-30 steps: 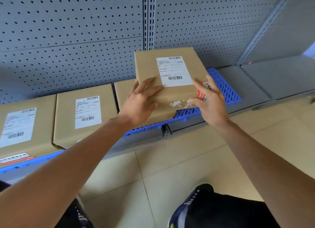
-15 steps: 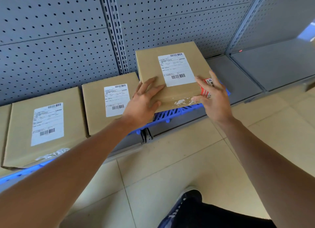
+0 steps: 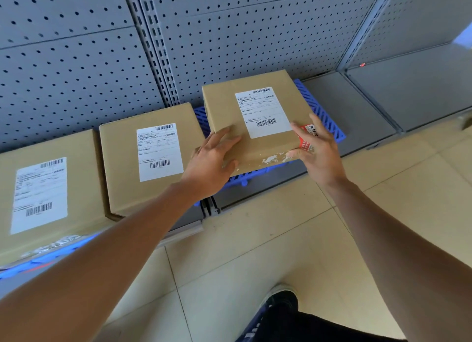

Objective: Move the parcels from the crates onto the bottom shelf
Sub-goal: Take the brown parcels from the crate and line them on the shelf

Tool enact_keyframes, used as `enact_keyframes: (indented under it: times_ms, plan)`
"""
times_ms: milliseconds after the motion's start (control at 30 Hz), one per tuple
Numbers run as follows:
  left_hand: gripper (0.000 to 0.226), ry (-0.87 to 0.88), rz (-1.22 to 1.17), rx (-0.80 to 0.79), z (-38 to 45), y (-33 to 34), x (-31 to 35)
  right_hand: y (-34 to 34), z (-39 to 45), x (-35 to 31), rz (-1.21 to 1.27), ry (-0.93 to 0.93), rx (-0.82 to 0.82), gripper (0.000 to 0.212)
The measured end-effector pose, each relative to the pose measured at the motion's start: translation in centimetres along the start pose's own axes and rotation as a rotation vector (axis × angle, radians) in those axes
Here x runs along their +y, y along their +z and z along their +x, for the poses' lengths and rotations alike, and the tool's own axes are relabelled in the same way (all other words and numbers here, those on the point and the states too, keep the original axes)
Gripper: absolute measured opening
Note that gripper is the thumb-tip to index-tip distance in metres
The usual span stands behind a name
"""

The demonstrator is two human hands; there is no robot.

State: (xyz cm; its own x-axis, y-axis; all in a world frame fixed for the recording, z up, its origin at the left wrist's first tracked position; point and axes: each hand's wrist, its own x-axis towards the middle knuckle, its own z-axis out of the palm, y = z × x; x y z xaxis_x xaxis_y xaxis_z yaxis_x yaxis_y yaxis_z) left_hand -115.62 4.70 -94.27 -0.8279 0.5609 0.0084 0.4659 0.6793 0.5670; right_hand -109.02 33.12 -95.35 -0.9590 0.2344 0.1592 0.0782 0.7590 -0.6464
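Brown cardboard parcel (image 3: 258,119), centre frame, on blue slatted plastic mat (image 3: 324,117).
White barcode label (image 3: 263,111), print illegible; left hand (image 3: 212,163) and right hand (image 3: 319,150) flat, fingers straight, pressing near corners.

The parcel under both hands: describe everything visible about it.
The parcel is a plain brown cardboard box, closed, lying flat on the blue slatted mat on the bottom shelf, rightmost in a row of three. A white shipping label with barcodes sits on top; a red and white sticker wraps its near right corner, and its front edge is scuffed white. The left hand and right hand touch its near corners.
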Motion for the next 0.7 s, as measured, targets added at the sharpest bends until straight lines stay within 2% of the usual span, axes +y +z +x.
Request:
enact_keyframes:
  times_ms: [400,700]
  plan:
    - [0.063,-0.088,0.194,-0.032,0.0,2.1,-2.3,3.8,1.7,3.6,0.073,-0.018,-0.063,0.065]
    - [0.053,-0.058,0.248,0.017,-0.4,2.8,-2.3,4.9,1.5,2.4,-0.387,-0.190,-0.104,0.065]
